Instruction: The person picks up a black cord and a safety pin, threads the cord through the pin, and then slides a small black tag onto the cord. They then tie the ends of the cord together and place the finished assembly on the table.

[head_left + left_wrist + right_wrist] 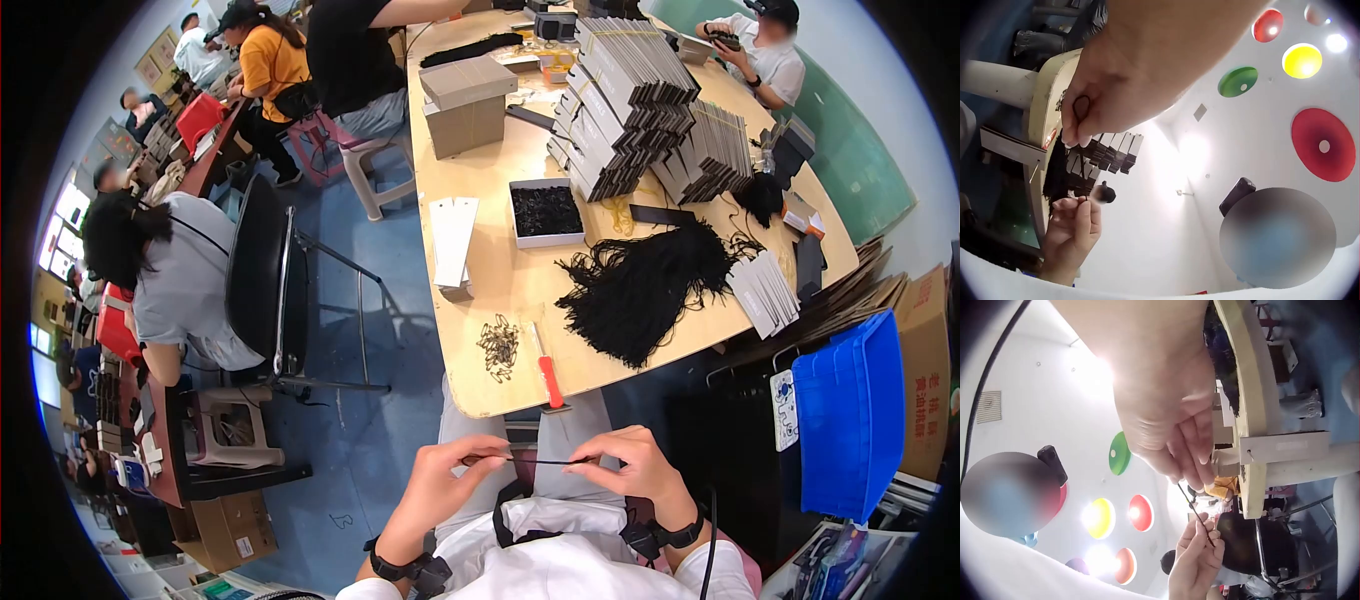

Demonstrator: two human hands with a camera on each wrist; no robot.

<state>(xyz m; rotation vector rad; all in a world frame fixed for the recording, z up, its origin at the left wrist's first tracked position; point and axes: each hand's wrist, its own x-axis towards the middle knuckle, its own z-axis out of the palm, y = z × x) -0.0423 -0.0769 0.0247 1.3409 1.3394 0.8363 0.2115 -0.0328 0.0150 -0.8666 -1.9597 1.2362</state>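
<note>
A thin black cord (pixel 540 461) is stretched almost level between my two hands, above the lap. My left hand (pixel 452 482) pinches one end between thumb and fingers; a small loop of the cord (pixel 1081 107) shows over those fingers in the left wrist view. The other end is pinched by my right hand (pixel 637 466), its remaining fingers loosely bent. In the right wrist view the cord (pixel 1192 506) runs slanting from one hand's fingertips to the other's. A pale card (pixel 1285 447) with a small hole shows beyond the hands, overlapping the table edge.
On the wooden table (pixel 500 285) ahead lie a black cord bundle (pixel 650 290), small metal clips (pixel 498 348), a red-handled tool (pixel 548 372), a box of black pieces (pixel 547 212), white cards (pixel 454 240) and stacked grey cards (pixel 625 110). A blue bin (pixel 850 420) stands right.
</note>
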